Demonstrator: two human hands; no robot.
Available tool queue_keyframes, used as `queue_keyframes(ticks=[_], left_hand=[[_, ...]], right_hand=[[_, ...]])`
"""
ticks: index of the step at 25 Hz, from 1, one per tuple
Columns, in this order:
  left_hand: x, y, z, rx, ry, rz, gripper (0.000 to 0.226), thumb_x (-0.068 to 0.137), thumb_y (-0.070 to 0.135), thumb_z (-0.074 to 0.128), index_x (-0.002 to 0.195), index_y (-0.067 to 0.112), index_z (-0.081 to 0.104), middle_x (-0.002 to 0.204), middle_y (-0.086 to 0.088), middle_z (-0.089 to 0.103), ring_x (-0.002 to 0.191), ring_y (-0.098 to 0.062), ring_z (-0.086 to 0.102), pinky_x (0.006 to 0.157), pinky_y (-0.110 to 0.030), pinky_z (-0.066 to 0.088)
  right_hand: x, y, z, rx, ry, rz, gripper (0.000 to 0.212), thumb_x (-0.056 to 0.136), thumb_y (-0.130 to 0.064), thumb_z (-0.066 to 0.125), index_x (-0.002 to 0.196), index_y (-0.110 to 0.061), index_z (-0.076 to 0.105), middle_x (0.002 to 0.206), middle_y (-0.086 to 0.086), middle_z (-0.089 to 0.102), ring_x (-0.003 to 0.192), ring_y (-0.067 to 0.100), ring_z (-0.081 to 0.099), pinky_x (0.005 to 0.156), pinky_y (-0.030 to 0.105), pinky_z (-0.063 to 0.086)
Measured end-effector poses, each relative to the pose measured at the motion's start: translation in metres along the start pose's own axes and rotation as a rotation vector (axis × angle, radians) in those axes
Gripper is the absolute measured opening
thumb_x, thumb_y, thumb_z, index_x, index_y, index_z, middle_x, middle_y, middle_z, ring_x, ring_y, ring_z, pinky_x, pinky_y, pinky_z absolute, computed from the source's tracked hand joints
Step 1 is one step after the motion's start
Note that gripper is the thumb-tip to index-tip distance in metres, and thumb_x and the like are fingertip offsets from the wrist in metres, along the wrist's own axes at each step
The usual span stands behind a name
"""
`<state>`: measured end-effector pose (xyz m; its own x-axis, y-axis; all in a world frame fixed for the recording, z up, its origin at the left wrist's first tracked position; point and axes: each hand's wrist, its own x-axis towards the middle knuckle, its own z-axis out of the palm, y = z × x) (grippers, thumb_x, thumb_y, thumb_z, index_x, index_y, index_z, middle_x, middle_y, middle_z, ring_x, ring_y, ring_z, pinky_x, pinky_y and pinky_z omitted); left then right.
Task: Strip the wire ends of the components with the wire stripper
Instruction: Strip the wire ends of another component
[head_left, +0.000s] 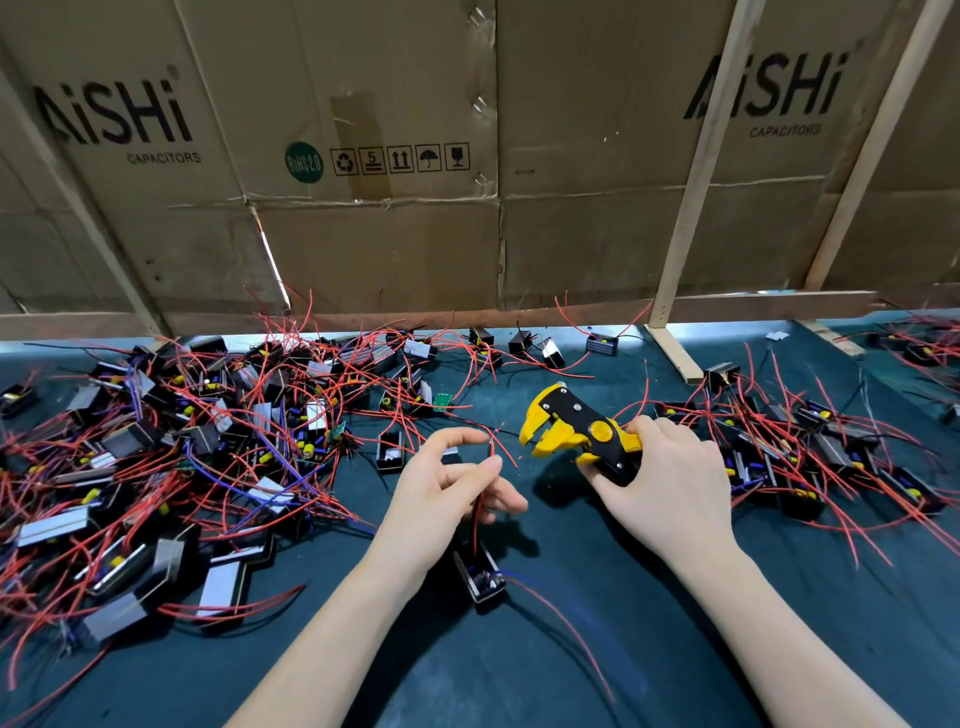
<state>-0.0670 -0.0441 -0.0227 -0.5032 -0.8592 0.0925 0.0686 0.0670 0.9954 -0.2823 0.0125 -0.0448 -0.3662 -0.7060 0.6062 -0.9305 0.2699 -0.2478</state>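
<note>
My right hand (670, 483) grips the handles of a yellow and black wire stripper (574, 431), its jaws pointing left and standing apart. My left hand (452, 488) pinches a red wire (480, 499) that rises from a small black component (480, 574) hanging just below the hand above the dark teal table (597, 649). The wire's tip sits a short way left of the stripper's jaws, not between them. A second red wire trails from the component toward the lower right.
A big tangled heap of black components with red wires (182, 457) covers the left of the table. A smaller heap (810, 457) lies to the right. Cardboard sheets (389, 156) on wooden slats (696, 197) wall off the back edge.
</note>
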Motion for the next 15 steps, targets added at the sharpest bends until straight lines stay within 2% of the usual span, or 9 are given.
queue_keyframes(ticks=[3, 5, 7, 11, 15], left_hand=[[0.002, 0.001, -0.004, -0.071, -0.057, -0.04, 0.003, 0.092, 0.016, 0.06, 0.093, 0.013, 0.058, 0.08, -0.005, 0.072, 0.077, -0.018, 0.07, 0.06, -0.018, 0.05], [0.004, 0.001, -0.007, -0.196, -0.093, -0.091, 0.005, 0.08, 0.019, 0.066, 0.084, 0.016, 0.064, 0.077, -0.001, 0.063, 0.071, -0.013, 0.063, 0.057, -0.019, 0.048], [0.004, 0.001, -0.006, -0.234, -0.099, -0.091, 0.004, 0.078, 0.017, 0.067, 0.082, 0.015, 0.066, 0.072, -0.002, 0.058, 0.06, -0.012, 0.054, 0.052, -0.019, 0.044], [0.001, -0.007, 0.003, 0.091, -0.036, 0.059, 0.009, 0.094, 0.011, 0.062, 0.085, 0.009, 0.062, 0.057, -0.004, 0.059, 0.041, -0.014, 0.045, 0.043, -0.018, 0.037], [-0.001, -0.011, 0.008, 0.241, 0.013, 0.112, 0.016, 0.096, 0.016, 0.059, 0.081, 0.021, 0.058, 0.052, -0.006, 0.061, 0.033, -0.019, 0.046, 0.038, -0.018, 0.036]], right_hand=[[0.0, 0.0, -0.001, 0.002, 0.0, 0.006, 0.044, 0.07, -0.053, 0.074, 0.078, -0.014, 0.057, 0.075, 0.002, 0.059, 0.079, 0.032, 0.059, 0.069, 0.039, 0.039], [0.001, 0.0, -0.001, 0.004, 0.005, 0.001, 0.043, 0.07, -0.053, 0.075, 0.078, -0.014, 0.057, 0.075, 0.002, 0.059, 0.079, 0.032, 0.059, 0.069, 0.039, 0.038], [0.0, -0.001, 0.0, 0.006, 0.02, 0.0, 0.043, 0.069, -0.052, 0.076, 0.079, -0.014, 0.058, 0.075, 0.002, 0.06, 0.079, 0.032, 0.059, 0.069, 0.039, 0.038], [-0.001, -0.005, 0.001, -0.015, 0.054, -0.038, 0.045, 0.067, -0.051, 0.079, 0.081, -0.012, 0.06, 0.076, 0.002, 0.061, 0.077, 0.032, 0.059, 0.067, 0.038, 0.037], [-0.002, -0.009, 0.001, -0.024, 0.102, -0.102, 0.046, 0.062, -0.048, 0.083, 0.078, -0.012, 0.059, 0.071, 0.002, 0.059, 0.071, 0.031, 0.058, 0.064, 0.037, 0.037]])
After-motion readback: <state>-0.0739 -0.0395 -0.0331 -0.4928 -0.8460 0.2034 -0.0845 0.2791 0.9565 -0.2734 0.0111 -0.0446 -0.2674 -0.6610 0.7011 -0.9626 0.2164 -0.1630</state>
